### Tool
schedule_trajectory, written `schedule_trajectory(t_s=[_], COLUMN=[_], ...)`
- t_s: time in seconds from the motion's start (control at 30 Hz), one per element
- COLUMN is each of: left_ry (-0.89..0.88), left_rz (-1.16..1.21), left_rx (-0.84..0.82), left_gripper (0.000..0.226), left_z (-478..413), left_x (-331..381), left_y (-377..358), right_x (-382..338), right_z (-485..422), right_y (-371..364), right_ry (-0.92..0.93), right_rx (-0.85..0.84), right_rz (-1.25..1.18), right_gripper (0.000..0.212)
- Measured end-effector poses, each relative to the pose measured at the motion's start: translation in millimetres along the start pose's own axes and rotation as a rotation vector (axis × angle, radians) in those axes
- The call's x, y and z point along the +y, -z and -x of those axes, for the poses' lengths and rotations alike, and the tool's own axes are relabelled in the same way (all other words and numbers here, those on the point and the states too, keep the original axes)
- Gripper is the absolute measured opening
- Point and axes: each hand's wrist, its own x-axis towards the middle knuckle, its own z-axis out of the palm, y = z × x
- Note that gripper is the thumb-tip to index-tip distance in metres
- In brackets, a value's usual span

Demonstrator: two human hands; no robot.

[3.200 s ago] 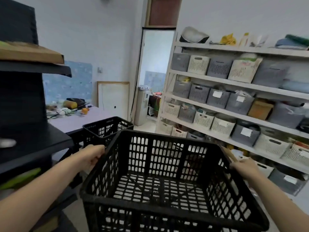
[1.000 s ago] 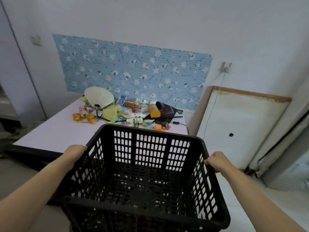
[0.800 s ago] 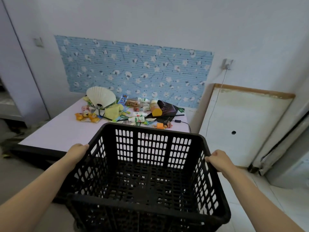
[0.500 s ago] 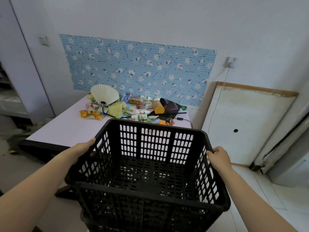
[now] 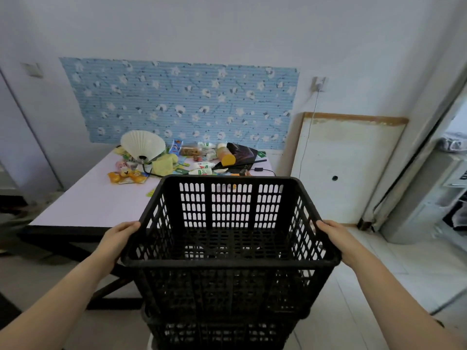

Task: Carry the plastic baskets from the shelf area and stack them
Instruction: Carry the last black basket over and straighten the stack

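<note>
A black slotted plastic basket point(image 5: 230, 262) fills the middle of the head view, empty inside. My left hand point(image 5: 118, 238) grips its left rim and my right hand point(image 5: 333, 239) grips its right rim. Below it the rim and wall of a second black basket point(image 5: 219, 332) show, and the upper basket sits partly down inside it. What the lower basket stands on is hidden.
A pale table point(image 5: 101, 200) with a dark frame stands just left of and behind the baskets, with a white fan point(image 5: 142, 145), bottles and snack packets at its far end. A white board point(image 5: 346, 168) leans on the wall to the right. Tiled floor point(image 5: 404, 269) lies right.
I turned from the shelf area to the table, carrying the basket. Over the last second the basket sank lower, into a second basket beneath it.
</note>
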Motion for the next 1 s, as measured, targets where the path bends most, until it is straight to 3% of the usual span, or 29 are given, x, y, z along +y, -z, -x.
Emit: schedule_trajectory(t_s=[0.1, 0.17, 0.37, 0.47, 0.63, 0.73, 0.83, 1.0], left_ry=[-0.012, 0.007, -0.143, -0.275, -0.392, -0.378, -0.373, -0.592], left_rz=[0.084, 0.141, 0.122, 0.007, -0.278, -0.312, -0.316, -0.419], left_rx=[-0.029, -0.051, -0.083, -0.148, -0.153, -0.046, 0.114, 0.423], left_gripper=[0.019, 0.033, 0.058, 0.046, 0.032, 0.055, 0.060, 0.029], left_z=[18, 35, 62, 77, 83, 65, 55, 24], left_x=[-3, -12, -84, -115, -165, -207, -239, -294], left_y=[-1, -4, -6, -13, -27, -45, -64, -81], right_x=[17, 27, 93, 122, 185, 224, 258, 293], right_z=[35, 64, 118, 115, 96, 77, 59, 27], right_y=[-2, -9, -54, -76, -96, -108, -118, -141], right_ry=[0.064, 0.074, 0.145, 0.158, 0.163, 0.177, 0.261, 0.583], right_rx=[0.102, 0.154, 0.221, 0.233, 0.266, 0.421, 0.565, 0.715], right_rz=[-0.094, -0.165, -0.150, -0.134, 0.015, 0.150, 0.147, -0.045], right_gripper=[0.026, 0.028, 0.062, 0.051, 0.054, 0.060, 0.062, 0.057])
